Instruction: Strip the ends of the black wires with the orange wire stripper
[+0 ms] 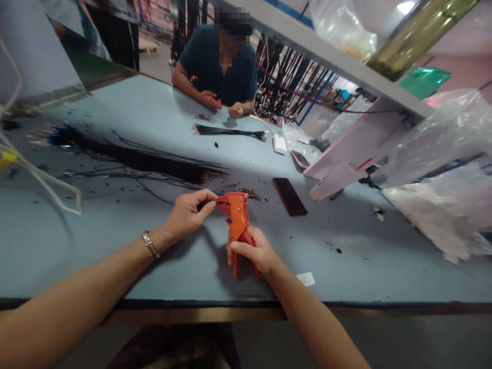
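Observation:
My right hand (253,248) is wrapped around the handles of an orange and red wire stripper (239,215), which stands upright over the table with its jaws toward the left. My left hand (192,210) is closed in a pinch right at those jaws. A thin black wire (156,196) runs from the bundle into this hand; its end at the jaws is hidden by the fingers. Behind my left hand lies a thick bundle of black wires (154,163) with copper-coloured ends on the right. Small stripped bits (249,193) are piled just behind the stripper.
A dark phone (290,197) lies to the right of the stripper, and a white label (306,279) near the front edge. Across the table (172,277) a person (219,72) holds a red tool beside a smaller wire bundle (230,131). Plastic bags (442,205) lie at the right.

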{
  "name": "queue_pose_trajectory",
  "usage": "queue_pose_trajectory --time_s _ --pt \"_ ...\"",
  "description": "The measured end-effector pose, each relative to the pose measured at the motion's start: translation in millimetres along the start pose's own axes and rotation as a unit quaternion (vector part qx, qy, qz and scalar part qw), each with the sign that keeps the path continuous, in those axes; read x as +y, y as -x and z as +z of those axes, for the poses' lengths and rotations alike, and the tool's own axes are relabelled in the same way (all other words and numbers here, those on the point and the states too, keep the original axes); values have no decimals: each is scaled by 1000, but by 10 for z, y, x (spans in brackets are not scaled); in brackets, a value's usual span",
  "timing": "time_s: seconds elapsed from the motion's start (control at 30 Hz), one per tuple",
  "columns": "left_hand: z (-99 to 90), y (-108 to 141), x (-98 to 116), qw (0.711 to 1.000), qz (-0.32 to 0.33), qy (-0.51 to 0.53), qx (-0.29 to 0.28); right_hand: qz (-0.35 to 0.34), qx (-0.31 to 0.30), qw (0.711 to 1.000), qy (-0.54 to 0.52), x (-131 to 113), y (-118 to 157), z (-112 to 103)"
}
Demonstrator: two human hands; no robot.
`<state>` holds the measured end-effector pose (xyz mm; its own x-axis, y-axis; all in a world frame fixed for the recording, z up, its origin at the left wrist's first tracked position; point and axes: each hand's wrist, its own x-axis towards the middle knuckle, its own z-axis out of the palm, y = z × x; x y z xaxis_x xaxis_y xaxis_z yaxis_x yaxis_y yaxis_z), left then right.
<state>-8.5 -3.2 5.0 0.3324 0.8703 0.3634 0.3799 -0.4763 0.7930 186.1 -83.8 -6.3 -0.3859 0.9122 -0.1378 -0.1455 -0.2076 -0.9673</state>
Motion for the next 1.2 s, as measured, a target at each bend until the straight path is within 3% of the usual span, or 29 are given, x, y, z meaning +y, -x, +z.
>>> queue_pose_trajectory --time_s 0.2,0.77,0.97,1.2 --pt "-23 -5 28 999 5 -30 -9 4 -10 1000 -11 -4 2 -6" --pt "-31 -40 50 998 -43 27 -24 -4 7 1000 -17 36 -6 93" --pt "-44 -55 69 998 -53 37 -28 -17 53 998 -19 37 -26 134" --pt "-19 -81 61 998 -58 20 -29 -5 46 998 -38 23 -53 115"
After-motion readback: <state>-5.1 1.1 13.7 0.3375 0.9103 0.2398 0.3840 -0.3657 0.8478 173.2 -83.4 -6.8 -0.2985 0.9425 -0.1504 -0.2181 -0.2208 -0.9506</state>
